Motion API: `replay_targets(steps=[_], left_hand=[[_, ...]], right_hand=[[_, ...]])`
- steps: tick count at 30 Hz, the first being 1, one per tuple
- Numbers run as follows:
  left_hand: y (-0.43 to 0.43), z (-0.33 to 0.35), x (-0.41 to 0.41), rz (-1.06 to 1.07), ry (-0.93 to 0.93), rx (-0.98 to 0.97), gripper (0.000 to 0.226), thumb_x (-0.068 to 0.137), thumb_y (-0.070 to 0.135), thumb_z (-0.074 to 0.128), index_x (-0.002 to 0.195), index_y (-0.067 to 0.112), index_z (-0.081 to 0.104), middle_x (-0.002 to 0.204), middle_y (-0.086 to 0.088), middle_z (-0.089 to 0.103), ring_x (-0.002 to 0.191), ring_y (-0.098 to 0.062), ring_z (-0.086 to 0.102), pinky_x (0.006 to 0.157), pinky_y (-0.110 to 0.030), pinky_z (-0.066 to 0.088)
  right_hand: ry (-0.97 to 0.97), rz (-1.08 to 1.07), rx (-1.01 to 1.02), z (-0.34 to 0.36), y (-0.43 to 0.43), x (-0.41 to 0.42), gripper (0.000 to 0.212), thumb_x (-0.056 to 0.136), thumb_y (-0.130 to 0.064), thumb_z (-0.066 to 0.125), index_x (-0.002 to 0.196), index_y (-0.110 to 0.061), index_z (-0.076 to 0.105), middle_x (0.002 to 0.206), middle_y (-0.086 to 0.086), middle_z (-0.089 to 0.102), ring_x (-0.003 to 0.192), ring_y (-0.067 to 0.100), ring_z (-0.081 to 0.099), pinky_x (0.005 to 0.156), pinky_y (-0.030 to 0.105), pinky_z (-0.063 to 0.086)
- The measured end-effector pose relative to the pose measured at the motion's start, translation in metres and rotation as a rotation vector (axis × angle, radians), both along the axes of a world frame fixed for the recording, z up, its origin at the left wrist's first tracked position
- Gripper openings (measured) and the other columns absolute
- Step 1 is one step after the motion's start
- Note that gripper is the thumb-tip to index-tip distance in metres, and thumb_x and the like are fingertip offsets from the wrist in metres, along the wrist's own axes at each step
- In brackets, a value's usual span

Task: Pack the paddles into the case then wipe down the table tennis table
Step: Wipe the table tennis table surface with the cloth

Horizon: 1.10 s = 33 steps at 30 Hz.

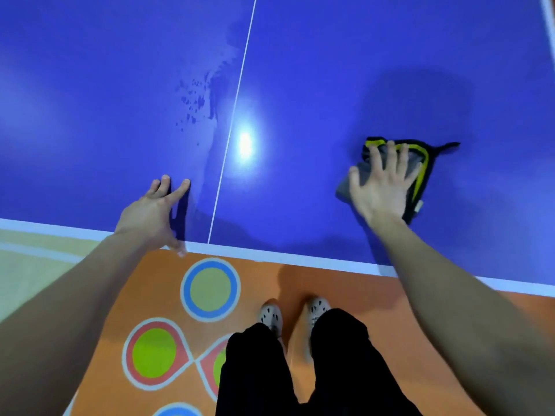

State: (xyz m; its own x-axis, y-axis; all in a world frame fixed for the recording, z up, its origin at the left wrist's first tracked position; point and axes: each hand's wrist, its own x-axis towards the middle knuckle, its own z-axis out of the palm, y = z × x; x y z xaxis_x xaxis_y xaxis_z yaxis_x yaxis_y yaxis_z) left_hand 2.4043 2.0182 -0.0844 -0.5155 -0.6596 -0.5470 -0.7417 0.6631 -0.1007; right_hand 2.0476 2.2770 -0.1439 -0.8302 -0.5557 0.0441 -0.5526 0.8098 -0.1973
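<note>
right hand (380, 190) flat on grey-yellow cloth (424, 166), fingers (390, 156) spread over it; cloth on blue counter (330, 70) right of centre line (237, 94); left hand (150, 211) near counter edge, fingers spread

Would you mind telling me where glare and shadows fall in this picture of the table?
Head view: bright glare sits on the table just right of the white centre line; a soft shadow spreads beyond the right hand and cloth; the left hand casts a narrow dark shadow.
</note>
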Motion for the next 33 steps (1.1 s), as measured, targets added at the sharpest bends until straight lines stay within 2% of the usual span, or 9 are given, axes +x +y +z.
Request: replay_targets(steps=[5, 9, 12, 16, 19, 21, 27, 30, 33], left_hand=[[-0.004, -0.005, 0.004, -0.01, 0.031, -0.004, 0.182, 0.026, 0.069, 0.102, 0.161, 0.057, -0.019, 0.179, 0.006, -0.01, 0.166, -0.015, -0.005, 0.091, -0.054, 0.062], [-0.004, -0.007, 0.005, -0.009, 0.057, 0.002, 0.18, 0.029, 0.067, 0.104, 0.164, 0.054, -0.015, 0.179, 0.006, -0.009, 0.166, -0.017, -0.004, 0.091, -0.055, 0.061], [-0.005, -0.008, 0.005, -0.009, 0.065, 0.006, 0.181, 0.028, 0.067, 0.104, 0.165, 0.052, -0.014, 0.179, 0.006, -0.009, 0.166, -0.018, -0.003, 0.087, -0.054, 0.063], [-0.005, -0.009, 0.004, -0.004, 0.085, -0.005, 0.18, 0.029, 0.065, 0.104, 0.166, 0.049, -0.011, 0.179, 0.005, -0.007, 0.166, -0.019, -0.003, 0.082, -0.051, 0.061], [0.0, -0.005, 0.004, -0.005, 0.124, 0.003, 0.175, 0.032, 0.06, 0.106, 0.168, 0.044, -0.003, 0.178, 0.003, -0.001, 0.166, -0.02, 0.0, 0.087, -0.051, 0.06], [0.004, -0.001, 0.008, 0.015, 0.183, -0.007, 0.169, 0.034, 0.058, 0.107, 0.169, 0.043, 0.006, 0.178, 0.003, 0.004, 0.166, -0.019, 0.004, 0.095, -0.052, 0.058], [0.062, -0.005, 0.034, 0.036, 0.383, -0.22, 0.109, 0.066, 0.035, 0.102, 0.158, 0.022, 0.046, 0.16, -0.007, 0.047, 0.143, -0.034, 0.049, 0.1, -0.057, 0.057], [0.114, -0.015, 0.026, -0.006, 0.436, -0.303, 0.083, 0.074, 0.024, 0.097, 0.146, 0.017, 0.058, 0.137, -0.009, 0.058, 0.123, -0.038, 0.06, 0.091, -0.057, 0.059], [0.177, -0.023, -0.006, -0.002, 0.5, -0.305, 0.065, 0.078, 0.022, 0.092, 0.136, 0.011, 0.065, 0.123, -0.012, 0.062, 0.115, -0.039, 0.062, 0.087, -0.056, 0.056]], right_hand=[[-0.03, 0.482, -0.015, 0.002, -0.079, 0.198, 0.067, 0.101, -0.056, 0.045, 0.163, -0.03, 0.048, 0.179, 0.011, 0.026, 0.169, 0.036, 0.007, 0.129, 0.071, 0.004], [-0.045, 0.679, -0.109, -0.005, -0.068, 0.192, 0.061, 0.101, -0.058, 0.052, 0.155, -0.029, 0.058, 0.175, 0.004, 0.038, 0.168, 0.028, 0.017, 0.131, 0.066, 0.009], [0.037, 0.435, -0.07, -0.012, 0.006, 0.098, 0.066, 0.099, -0.066, 0.057, 0.155, -0.031, 0.058, 0.173, -0.002, 0.041, 0.166, 0.023, 0.024, 0.13, 0.069, 0.012], [0.002, -0.017, 0.04, -0.001, 0.123, -0.012, 0.076, 0.098, -0.077, 0.044, 0.161, -0.035, 0.043, 0.176, -0.006, 0.032, 0.168, 0.021, 0.013, 0.126, 0.076, 0.014], [-0.028, -0.174, 0.065, -0.003, 0.116, 0.002, 0.071, 0.097, -0.072, 0.044, 0.157, -0.034, 0.048, 0.175, -0.003, 0.034, 0.167, 0.024, 0.016, 0.124, 0.078, 0.015], [-0.01, -0.127, 0.053, -0.005, 0.07, 0.05, 0.066, 0.098, -0.069, 0.047, 0.155, -0.038, 0.051, 0.175, -0.003, 0.035, 0.167, 0.025, 0.019, 0.124, 0.079, 0.012], [-0.091, 0.404, -0.018, -0.001, -0.053, 0.212, 0.061, 0.105, -0.062, 0.04, 0.16, -0.036, 0.051, 0.179, 0.005, 0.027, 0.169, 0.032, 0.007, 0.123, 0.08, 0.003], [-0.087, 0.52, -0.054, -0.007, -0.031, 0.185, 0.062, 0.106, -0.064, 0.04, 0.16, -0.036, 0.051, 0.179, 0.002, 0.028, 0.169, 0.026, 0.006, 0.129, 0.073, 0.001], [-0.029, 0.475, -0.123, -0.019, 0.068, 0.106, 0.062, 0.104, -0.065, 0.046, 0.157, -0.035, 0.053, 0.177, -0.002, 0.033, 0.169, 0.022, 0.012, 0.131, 0.067, 0.008]])
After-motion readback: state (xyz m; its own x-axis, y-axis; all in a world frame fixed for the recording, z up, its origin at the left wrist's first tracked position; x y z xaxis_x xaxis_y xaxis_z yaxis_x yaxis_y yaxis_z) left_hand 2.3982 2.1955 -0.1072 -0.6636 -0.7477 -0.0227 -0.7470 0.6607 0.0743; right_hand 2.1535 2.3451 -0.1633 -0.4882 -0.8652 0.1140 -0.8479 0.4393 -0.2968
